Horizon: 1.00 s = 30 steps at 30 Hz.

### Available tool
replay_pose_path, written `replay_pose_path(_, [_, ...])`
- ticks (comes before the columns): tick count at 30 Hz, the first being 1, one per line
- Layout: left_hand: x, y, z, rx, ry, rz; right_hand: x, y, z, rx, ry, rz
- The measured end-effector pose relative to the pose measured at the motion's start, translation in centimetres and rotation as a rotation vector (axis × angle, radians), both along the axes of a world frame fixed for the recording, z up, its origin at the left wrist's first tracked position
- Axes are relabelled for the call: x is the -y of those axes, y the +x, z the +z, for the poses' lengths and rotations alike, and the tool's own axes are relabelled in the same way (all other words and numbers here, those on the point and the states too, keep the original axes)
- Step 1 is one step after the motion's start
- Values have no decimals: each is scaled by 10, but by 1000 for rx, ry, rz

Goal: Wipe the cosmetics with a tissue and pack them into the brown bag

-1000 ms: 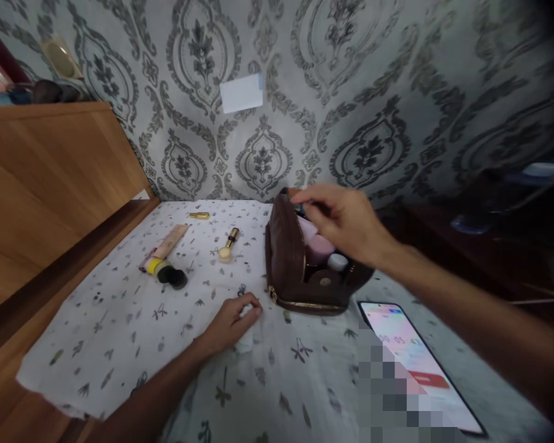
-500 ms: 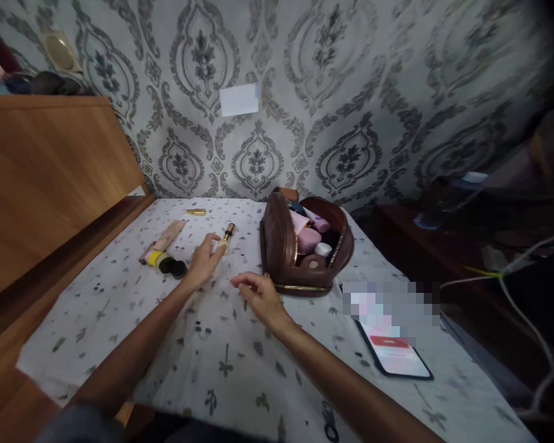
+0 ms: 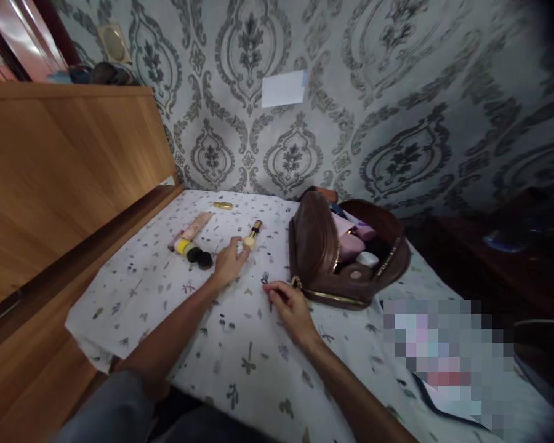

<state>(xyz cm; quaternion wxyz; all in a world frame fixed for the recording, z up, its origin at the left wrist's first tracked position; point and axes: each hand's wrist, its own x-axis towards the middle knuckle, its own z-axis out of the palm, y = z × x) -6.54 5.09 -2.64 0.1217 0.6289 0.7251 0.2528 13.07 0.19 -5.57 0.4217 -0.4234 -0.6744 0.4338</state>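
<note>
My left hand [image 3: 231, 264] rests on the cloth with thumb and fingers apart around the lower end of a small bottle [image 3: 252, 234]. The bottle has a cream-coloured body and a gold-and-black cap and lies on its side; whether the fingertips touch it is hard to see. My right hand [image 3: 295, 309] hovers low over the cloth, its index finger stretched out and other fingers loosely bent, nothing visible in it. Beside it stands an unzipped brown cosmetic bag [image 3: 314, 246] holding pink containers [image 3: 351, 246] and a white-lidded jar [image 3: 367, 259].
Left of my left hand lie a yellow-banded container with a black flip cap [image 3: 191, 250] and a pale pink tube [image 3: 197, 226]. Farther back is a small gold tube [image 3: 222, 205]. A phone [image 3: 447, 403], partly blurred out, lies at right. A wooden panel [image 3: 74, 147] borders the left.
The view has swung left, so everything sits farther right in the picture. My left hand stays by the bottle, and my right hand stays beside the bag.
</note>
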Motion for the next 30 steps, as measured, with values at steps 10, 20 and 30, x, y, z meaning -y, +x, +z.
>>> replay_pose_path(10, [-1,-2,-5,-9,29,-41,1,0,4,72,20,18])
replay_pose_path(20, [-5,1,5,-124,-40,-42,7,-4,5,47,95,-1])
replay_pose_path(30, [-14,16,17,-355,-148,-46,30,55,82,167,819,-98])
